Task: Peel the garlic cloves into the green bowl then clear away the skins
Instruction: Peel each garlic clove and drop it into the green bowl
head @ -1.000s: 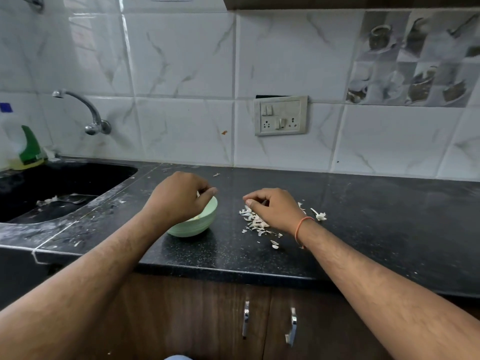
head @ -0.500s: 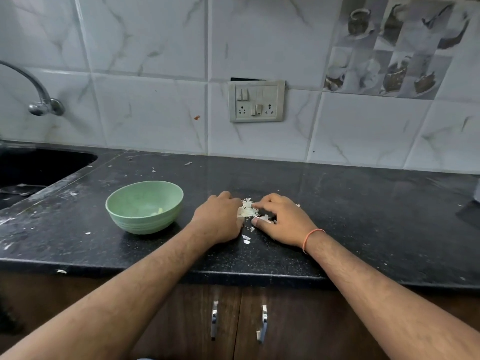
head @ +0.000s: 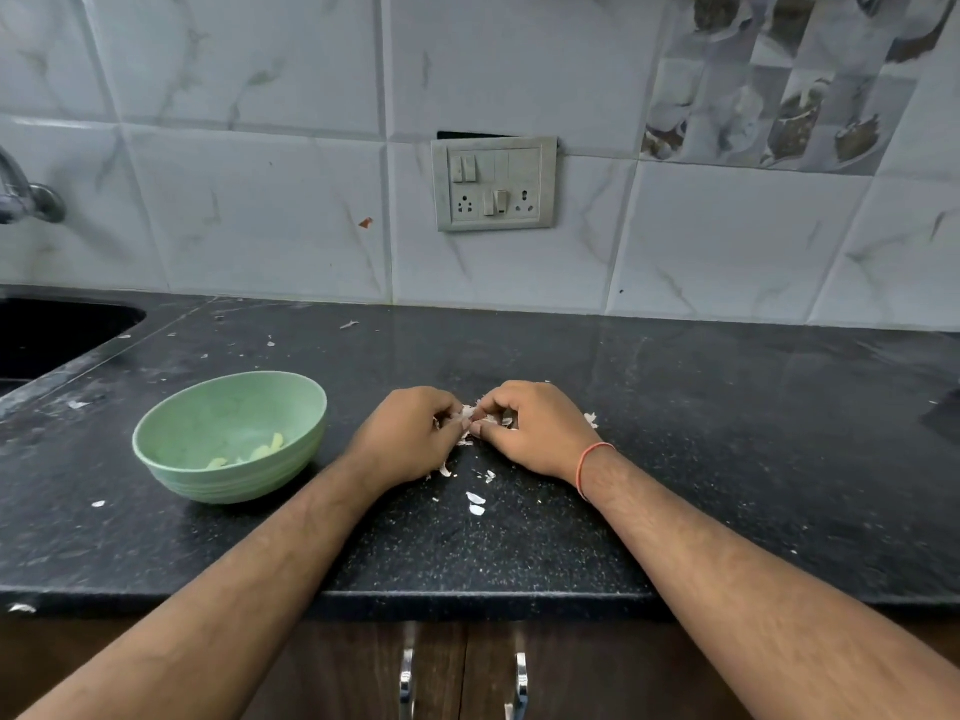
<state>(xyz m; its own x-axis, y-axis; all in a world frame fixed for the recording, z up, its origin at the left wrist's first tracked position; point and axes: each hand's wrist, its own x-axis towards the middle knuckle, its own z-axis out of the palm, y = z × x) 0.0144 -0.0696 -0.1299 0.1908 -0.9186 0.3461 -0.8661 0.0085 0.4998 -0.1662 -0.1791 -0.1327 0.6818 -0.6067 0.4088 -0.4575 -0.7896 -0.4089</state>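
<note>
Bowl (head: 228,439) on counter (head: 727,459), left of both hands – skins (head: 475,504) between and before them; sink (head: 52,330) far left.

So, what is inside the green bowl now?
Inside the green bowl lie a few pale yellow peeled garlic cloves near its front wall. The near rim hides the lowest part of the inside, so more cloves could be there unseen.

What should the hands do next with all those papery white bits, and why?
Probably squeeze together and lift the gathered heap. Both the left hand and the right hand curl around the garlic skins between them on the black counter, and peeled cloves already lie in the green bowl. A few loose flakes nearer the edge would need a second sweep.
</note>
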